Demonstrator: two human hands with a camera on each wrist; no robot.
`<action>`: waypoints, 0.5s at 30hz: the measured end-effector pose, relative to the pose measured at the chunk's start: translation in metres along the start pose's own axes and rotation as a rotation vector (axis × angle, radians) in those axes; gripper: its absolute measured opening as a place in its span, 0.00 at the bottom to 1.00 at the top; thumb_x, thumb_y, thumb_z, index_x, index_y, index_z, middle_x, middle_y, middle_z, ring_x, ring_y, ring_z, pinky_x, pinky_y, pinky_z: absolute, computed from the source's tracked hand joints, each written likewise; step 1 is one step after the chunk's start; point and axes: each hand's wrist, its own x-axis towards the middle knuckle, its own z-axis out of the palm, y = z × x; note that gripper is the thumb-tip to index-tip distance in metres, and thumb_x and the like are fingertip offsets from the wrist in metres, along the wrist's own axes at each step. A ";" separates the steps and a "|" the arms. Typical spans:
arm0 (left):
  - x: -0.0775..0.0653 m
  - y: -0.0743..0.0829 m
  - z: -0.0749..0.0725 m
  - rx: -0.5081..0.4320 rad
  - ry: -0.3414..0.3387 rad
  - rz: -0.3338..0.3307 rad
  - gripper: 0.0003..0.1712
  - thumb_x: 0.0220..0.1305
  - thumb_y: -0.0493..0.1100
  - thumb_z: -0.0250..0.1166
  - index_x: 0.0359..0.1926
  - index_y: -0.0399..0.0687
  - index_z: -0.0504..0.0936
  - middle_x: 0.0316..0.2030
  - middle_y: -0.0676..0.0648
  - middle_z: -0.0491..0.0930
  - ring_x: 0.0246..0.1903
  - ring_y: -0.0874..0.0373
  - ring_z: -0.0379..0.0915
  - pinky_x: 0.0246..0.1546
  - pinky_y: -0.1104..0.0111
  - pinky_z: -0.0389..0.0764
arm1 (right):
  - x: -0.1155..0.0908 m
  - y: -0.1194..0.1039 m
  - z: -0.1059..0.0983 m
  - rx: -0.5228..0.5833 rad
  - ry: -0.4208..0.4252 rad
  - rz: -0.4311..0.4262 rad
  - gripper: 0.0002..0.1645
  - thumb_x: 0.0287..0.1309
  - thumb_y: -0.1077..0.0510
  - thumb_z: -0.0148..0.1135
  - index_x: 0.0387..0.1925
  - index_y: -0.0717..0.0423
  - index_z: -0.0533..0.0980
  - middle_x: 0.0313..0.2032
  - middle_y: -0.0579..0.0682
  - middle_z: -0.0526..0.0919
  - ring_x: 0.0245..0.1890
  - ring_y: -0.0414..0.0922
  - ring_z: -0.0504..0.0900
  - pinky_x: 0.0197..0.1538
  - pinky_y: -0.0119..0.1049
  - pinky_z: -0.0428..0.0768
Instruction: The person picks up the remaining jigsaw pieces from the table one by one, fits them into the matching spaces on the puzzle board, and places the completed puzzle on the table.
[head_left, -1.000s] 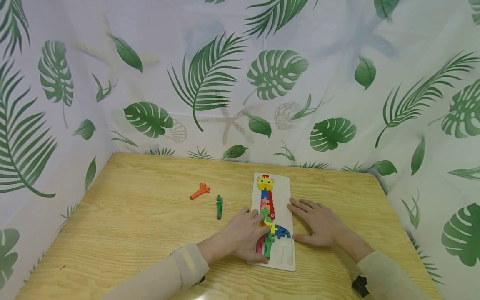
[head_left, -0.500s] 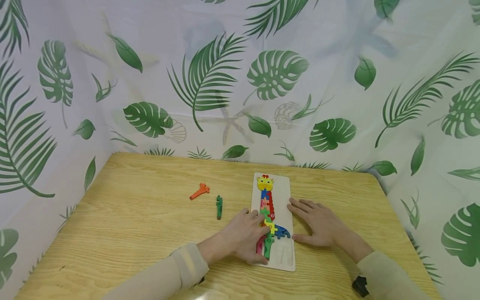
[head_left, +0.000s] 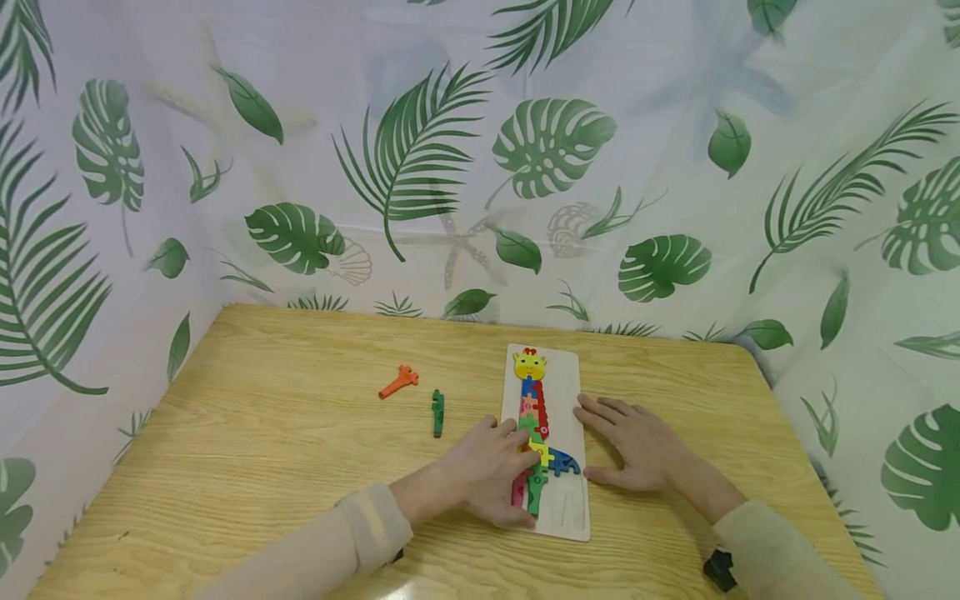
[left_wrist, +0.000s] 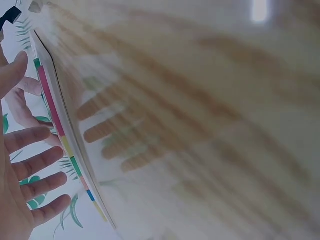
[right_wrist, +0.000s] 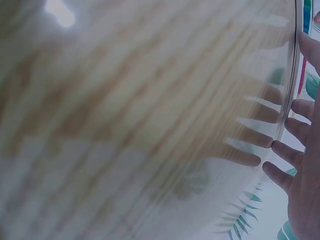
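A pale wooden puzzle board (head_left: 564, 400) lies on the table with a giraffe puzzle made of colourful interlocking pieces. The yellow giraffe head (head_left: 530, 365) is at its far end. Blue pieces (head_left: 564, 462) stick out to the right, and a green leg piece (head_left: 535, 492) sits near the front. My left hand (head_left: 491, 471) reaches over the board's left side, covering some pieces; the left wrist view shows its fingers (left_wrist: 42, 157) spread and fairly straight. Along the board's right edge rests my right hand (head_left: 637, 446), its fingers (right_wrist: 285, 152) extended in the right wrist view. Neither hand grips a piece.
Left of the board, an orange puzzle piece (head_left: 399, 382) and a dark green puzzle piece (head_left: 438, 414) lie loose on the wooden table (head_left: 285, 417). A white curtain (head_left: 442, 158) printed with green leaves hangs behind the table and along its sides.
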 end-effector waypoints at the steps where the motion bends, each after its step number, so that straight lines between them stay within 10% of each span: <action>1: 0.000 -0.001 0.000 -0.005 -0.003 0.002 0.47 0.57 0.87 0.55 0.65 0.65 0.79 0.59 0.53 0.80 0.56 0.57 0.75 0.58 0.61 0.78 | 0.000 0.000 0.000 -0.002 -0.003 0.001 0.58 0.61 0.15 0.51 0.81 0.42 0.62 0.82 0.47 0.62 0.79 0.59 0.67 0.73 0.66 0.71; 15: -0.009 -0.022 -0.001 -0.045 0.000 0.058 0.45 0.63 0.83 0.53 0.69 0.63 0.79 0.61 0.53 0.81 0.58 0.55 0.76 0.62 0.58 0.78 | 0.000 0.000 0.000 -0.011 -0.002 -0.002 0.58 0.61 0.15 0.51 0.82 0.42 0.61 0.82 0.47 0.62 0.79 0.59 0.66 0.74 0.65 0.71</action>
